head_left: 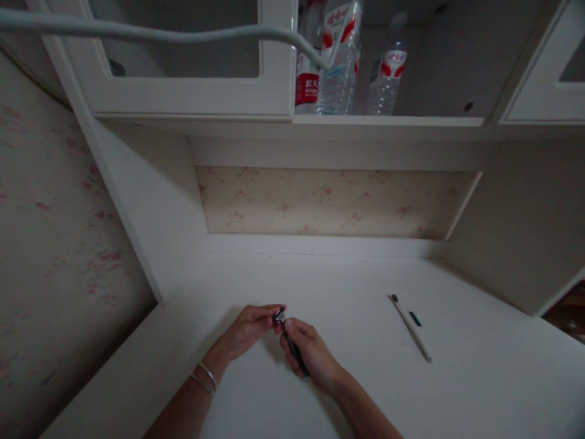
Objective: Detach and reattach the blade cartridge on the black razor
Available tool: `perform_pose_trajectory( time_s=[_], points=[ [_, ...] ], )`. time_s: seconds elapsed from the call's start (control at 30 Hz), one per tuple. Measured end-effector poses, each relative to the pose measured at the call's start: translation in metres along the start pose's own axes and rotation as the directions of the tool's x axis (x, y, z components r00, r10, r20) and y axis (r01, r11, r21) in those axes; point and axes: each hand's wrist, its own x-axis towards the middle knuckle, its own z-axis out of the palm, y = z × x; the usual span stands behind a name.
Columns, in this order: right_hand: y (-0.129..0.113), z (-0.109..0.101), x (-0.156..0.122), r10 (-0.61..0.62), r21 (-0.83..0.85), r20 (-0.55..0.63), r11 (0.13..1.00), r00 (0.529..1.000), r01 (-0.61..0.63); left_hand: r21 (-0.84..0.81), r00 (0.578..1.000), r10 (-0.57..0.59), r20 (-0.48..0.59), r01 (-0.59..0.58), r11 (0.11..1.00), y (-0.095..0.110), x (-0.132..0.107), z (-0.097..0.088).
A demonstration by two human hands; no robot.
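Observation:
Over the white desktop, my right hand (pixel 313 353) is closed around the dark handle of what looks like a razor (pixel 296 353). The handle slants down toward me, and the silvery head points up and left. My left hand (pixel 249 331) pinches that head between thumb and fingers, hiding part of it. The two hands nearly meet at the head. Two thin bangles circle my left wrist.
On the desktop (pixel 365 396) at right lie a long white pen-like stick (pixel 414 332) with a dark tip and a small dark green piece (pixel 415 318). Plastic bottles (pixel 338 67) stand in the open cupboard above. A pale cable (pixel 183 36) crosses in front of the cupboard.

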Motion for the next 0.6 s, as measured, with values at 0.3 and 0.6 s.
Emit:
perform_pose_trajectory(
  time_s=[0.3,0.6],
  points=[
    [0.003,0.0035,0.0008,0.018,0.025,-0.095,1.0,0.995,-0.016,-0.064,0.997,-0.005,-0.071,0.001,0.998,-0.0062,0.0,-0.001],
    [-0.0022,0.0084,-0.0016,-0.065,-0.02,-0.035,0.998,0.997,0.064,-0.077,0.992,-0.01,-0.126,0.001,0.997,-0.0041,-0.0009,-0.0023]
  ],
)
